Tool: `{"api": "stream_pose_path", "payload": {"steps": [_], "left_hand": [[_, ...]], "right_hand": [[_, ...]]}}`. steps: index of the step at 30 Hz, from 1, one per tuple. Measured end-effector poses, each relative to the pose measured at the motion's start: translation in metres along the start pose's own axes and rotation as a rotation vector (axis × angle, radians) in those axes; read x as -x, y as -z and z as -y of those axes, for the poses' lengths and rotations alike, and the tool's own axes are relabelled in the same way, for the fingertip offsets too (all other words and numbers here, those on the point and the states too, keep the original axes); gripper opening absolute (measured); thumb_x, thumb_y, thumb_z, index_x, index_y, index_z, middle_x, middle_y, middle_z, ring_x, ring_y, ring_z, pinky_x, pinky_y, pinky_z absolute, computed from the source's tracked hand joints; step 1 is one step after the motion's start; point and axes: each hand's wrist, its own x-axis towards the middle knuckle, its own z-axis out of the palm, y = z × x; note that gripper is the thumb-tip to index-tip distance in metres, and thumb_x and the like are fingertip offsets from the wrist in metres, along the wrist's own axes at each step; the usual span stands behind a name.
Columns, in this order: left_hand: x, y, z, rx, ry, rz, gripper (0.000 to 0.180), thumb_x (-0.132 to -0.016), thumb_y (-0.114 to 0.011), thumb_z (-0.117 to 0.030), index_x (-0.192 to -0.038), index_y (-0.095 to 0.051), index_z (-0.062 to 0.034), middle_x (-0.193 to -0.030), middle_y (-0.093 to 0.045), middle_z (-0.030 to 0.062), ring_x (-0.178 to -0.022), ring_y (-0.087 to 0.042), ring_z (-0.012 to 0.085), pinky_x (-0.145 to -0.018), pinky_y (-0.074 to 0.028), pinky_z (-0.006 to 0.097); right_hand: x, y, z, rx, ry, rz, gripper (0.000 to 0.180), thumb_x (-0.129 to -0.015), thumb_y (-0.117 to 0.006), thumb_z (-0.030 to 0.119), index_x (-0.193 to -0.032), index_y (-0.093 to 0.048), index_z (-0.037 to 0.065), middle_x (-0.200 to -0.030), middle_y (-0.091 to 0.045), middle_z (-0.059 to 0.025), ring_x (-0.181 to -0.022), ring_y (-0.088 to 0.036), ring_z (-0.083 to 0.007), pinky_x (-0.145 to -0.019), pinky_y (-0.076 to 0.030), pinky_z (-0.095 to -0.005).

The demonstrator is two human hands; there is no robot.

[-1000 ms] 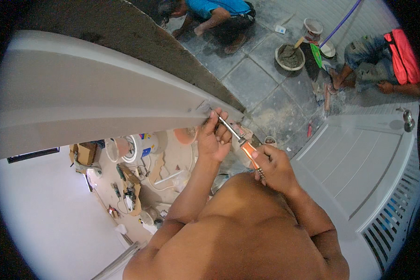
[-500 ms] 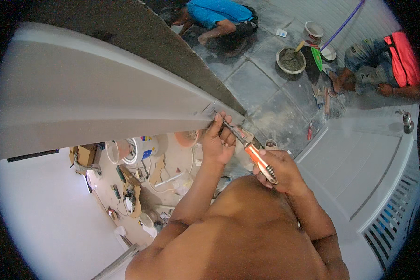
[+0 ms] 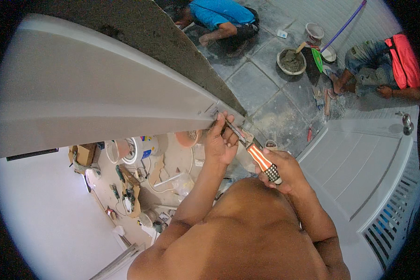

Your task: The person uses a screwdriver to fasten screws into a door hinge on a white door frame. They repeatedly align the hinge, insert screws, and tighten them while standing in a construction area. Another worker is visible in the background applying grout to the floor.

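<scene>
A screwdriver (image 3: 260,157) with an orange-and-white striped handle and a dark checkered butt slants up to the left. My right hand (image 3: 284,169) is wrapped round its handle. Near the tip, the fingers of my left hand (image 3: 220,145) pinch the metal shaft. The tip meets the white door frame (image 3: 126,79) beside a small cut-out (image 3: 212,111); my fingers partly hide the contact point.
A white panelled door (image 3: 354,163) with a round knob (image 3: 407,125) stands open at right. Two people crouch or sit beyond, near a mortar bowl (image 3: 291,62). Buckets (image 3: 142,148), cables and tools litter the floor at lower left.
The screwdriver's handle has turned in my right hand, showing more of its stripes and checkered butt. Both hands stay at nearly the same place by the frame.
</scene>
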Motion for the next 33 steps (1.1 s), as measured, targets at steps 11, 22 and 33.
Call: {"api": "stream_pose_path", "payload": {"steps": [11,22,33], "left_hand": [[0.000,-0.004,-0.001,-0.001,0.000,0.025,0.025,-0.091,-0.070,-0.024,-0.106,-0.061,-0.0059,-0.092,-0.064,0.0060,-0.047,-0.032,0.0061,-0.041,-0.025,0.022],[-0.001,-0.008,-0.001,0.002,0.022,-0.062,0.024,-0.090,-0.070,-0.025,-0.102,-0.061,-0.0062,-0.087,-0.064,0.0042,-0.047,-0.032,0.0058,-0.041,-0.025,0.022],[-0.001,-0.008,-0.001,-0.004,0.019,-0.077,0.019,-0.091,-0.069,-0.024,-0.099,-0.062,-0.0090,-0.087,-0.065,0.0030,-0.045,-0.032,0.0065,-0.041,-0.026,0.022]], "right_hand": [[-0.002,-0.008,-0.011,0.942,0.961,-0.376,0.024,-0.093,-0.063,0.029,-0.098,-0.060,0.006,-0.073,-0.062,-0.0100,-0.050,-0.060,-0.0198,-0.041,-0.045,-0.0334],[-0.008,-0.007,-0.018,0.906,1.126,-0.357,0.026,-0.091,-0.067,0.028,-0.098,-0.060,0.004,-0.075,-0.062,-0.0080,-0.044,-0.056,-0.0151,-0.037,-0.041,-0.0303],[0.000,-0.011,-0.011,-0.014,0.062,0.030,0.016,-0.092,-0.064,0.022,-0.093,-0.059,0.007,-0.064,-0.062,-0.0080,-0.042,-0.055,-0.0189,-0.035,-0.039,-0.0317]]}}
